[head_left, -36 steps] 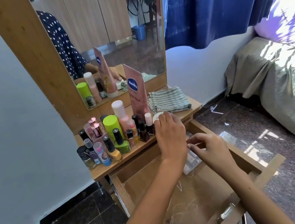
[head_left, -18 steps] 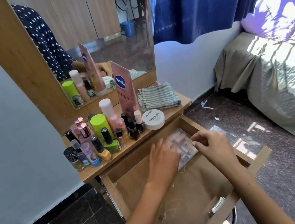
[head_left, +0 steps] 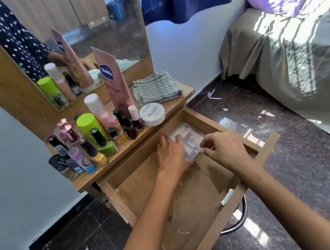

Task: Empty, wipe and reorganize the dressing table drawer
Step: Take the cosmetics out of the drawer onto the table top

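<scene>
Mid-frame, a clear plastic packet of small cosmetics (head_left: 191,140) is lying in the open wooden drawer's (head_left: 115,197) far right corner. The left hand (head_left: 171,154) is pressing flat on it; the right hand (head_left: 223,147) is pinching its edge. Emptying seems nearly finished; lifting the packet onto the bench (head_left: 177,100) looks next.

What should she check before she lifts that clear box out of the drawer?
1. Both hands on the box: ok. The left hand lies on its near left side and the right hand pinches its near right edge.
2. Firm grip: cannot tell. The fingers look loosely placed.
3. Box lid shut: cannot tell. It is too blurred.
4. Drawer open enough to lift it out: ok. It is pulled well out.
5. Free spot on the tabletop: not ok. Bottles, the white jar and the striped cloth cover most of it.
6. Drawer otherwise empty: not ok. Thin loose strands lie on its floor.
</scene>
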{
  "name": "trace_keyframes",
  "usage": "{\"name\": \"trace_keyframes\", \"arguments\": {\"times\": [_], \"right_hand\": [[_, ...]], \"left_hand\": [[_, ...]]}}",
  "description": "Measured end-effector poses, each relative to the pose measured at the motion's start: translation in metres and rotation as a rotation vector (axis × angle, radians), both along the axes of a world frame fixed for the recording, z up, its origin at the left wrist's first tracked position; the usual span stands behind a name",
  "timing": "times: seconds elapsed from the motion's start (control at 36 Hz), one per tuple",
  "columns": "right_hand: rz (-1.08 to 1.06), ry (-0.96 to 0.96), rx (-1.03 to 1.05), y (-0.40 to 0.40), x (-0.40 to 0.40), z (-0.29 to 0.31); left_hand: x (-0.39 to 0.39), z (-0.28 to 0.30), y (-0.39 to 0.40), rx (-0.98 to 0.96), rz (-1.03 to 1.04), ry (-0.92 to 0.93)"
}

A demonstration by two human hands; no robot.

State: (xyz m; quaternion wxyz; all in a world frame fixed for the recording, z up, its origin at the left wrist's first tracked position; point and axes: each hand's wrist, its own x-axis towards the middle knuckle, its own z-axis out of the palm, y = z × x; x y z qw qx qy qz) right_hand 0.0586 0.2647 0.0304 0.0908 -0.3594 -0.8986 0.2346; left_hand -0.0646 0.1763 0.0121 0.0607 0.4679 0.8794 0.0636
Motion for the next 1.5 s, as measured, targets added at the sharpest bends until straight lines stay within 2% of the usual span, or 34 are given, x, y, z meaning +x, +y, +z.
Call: {"name": "trace_keyframes", "arguments": {"times": [0.11, 0.25, 0.36, 0.5, 0.69, 0.89, 1.0, 1.08, 1.19, 1.25, 1.33, 1.39, 1.5], "right_hand": [[-0.03, 0.069, -0.017, 0.001, -0.001, -0.002], [-0.054, 0.107, -0.03, 0.001, -0.002, -0.002], [-0.072, 0.169, -0.034, 0.001, -0.002, 0.0], [-0.133, 0.411, -0.001, -0.002, 0.0, 0.008], [-0.03, 0.668, 0.073, -0.003, 0.006, 0.027], [-0.096, 0.899, 0.107, 0.005, 0.005, 0.048], [-0.215, 1.036, 0.093, 0.003, -0.005, 0.051], [-0.192, 0.981, 0.071, 0.013, -0.019, 0.047], [-0.028, 0.676, 0.2, 0.034, -0.043, 0.046], [0.034, 0.588, 0.21, 0.043, -0.054, 0.048], [0.003, 0.584, 0.12, 0.049, -0.065, 0.048], [0.004, 0.532, 0.147, 0.048, -0.07, 0.046], [0.262, 0.452, 0.257, 0.051, -0.08, 0.041]], "left_hand": [[0.001, 0.004, 0.003, -0.001, 0.036, -0.008], [0.003, 0.009, 0.005, -0.013, 0.06, -0.131], [0.004, 0.008, 0.004, 0.068, 0.076, -0.119], [0.012, 0.019, -0.006, 0.148, 0.085, 0.044], [0.027, 0.054, -0.031, 0.317, 0.017, 0.313], [0.028, 0.095, -0.021, 0.469, 0.032, 0.343], [0.017, 0.116, -0.003, 0.457, 0.064, 0.271], [0.005, 0.127, 0.013, 0.398, 0.094, 0.249], [-0.009, 0.134, 0.032, 0.31, 0.173, 0.239], [-0.018, 0.136, 0.037, 0.301, 0.22, 0.23], [-0.032, 0.136, 0.043, 0.341, 0.252, 0.201], [-0.035, 0.137, 0.047, 0.348, 0.255, 0.182], [-0.037, 0.136, 0.051, 0.333, 0.28, 0.147]]}}
